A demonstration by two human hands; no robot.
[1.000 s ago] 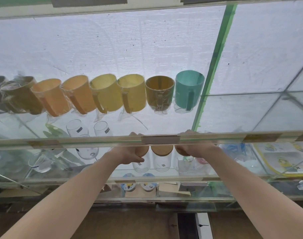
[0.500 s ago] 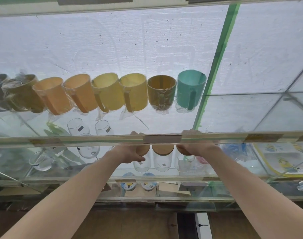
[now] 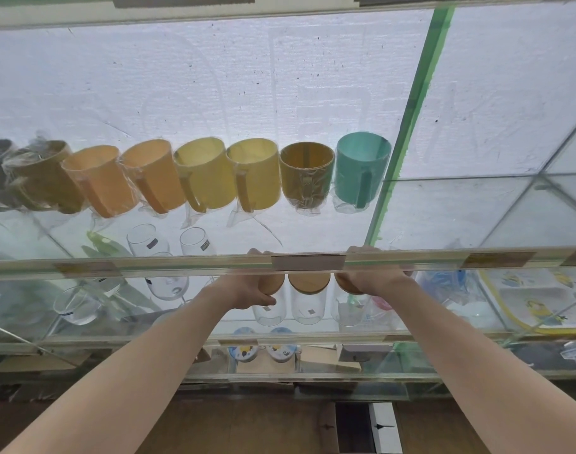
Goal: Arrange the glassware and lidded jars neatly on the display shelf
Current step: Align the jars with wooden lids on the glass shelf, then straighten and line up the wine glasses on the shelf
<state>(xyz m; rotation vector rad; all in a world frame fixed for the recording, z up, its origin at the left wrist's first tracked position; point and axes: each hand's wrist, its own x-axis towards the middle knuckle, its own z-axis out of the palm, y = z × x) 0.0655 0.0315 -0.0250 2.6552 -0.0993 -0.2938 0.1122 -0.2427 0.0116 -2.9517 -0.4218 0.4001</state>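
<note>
Three clear glass jars with wooden lids stand side by side on the middle glass shelf (image 3: 313, 334). My left hand (image 3: 244, 290) is closed around the lid of the left jar (image 3: 268, 309). My right hand (image 3: 375, 280) grips the lid of the right jar (image 3: 347, 309). The middle jar (image 3: 308, 303) stands untouched between them. The front rail of the upper shelf (image 3: 306, 263) hides the tops of both hands. Stemmed wine glasses (image 3: 167, 286) stand to the left of the jars.
A row of wrapped coloured mugs (image 3: 201, 178) sits on the upper shelf, ending with a teal mug (image 3: 360, 168) by a green divider (image 3: 408, 126). A cartoon-printed tray (image 3: 542, 296) lies at right. Small printed bowls (image 3: 260, 352) sit on the shelf below.
Both hands stay on the outer jar lids; the view has shifted very slightly, with no clear movement of the jars.
</note>
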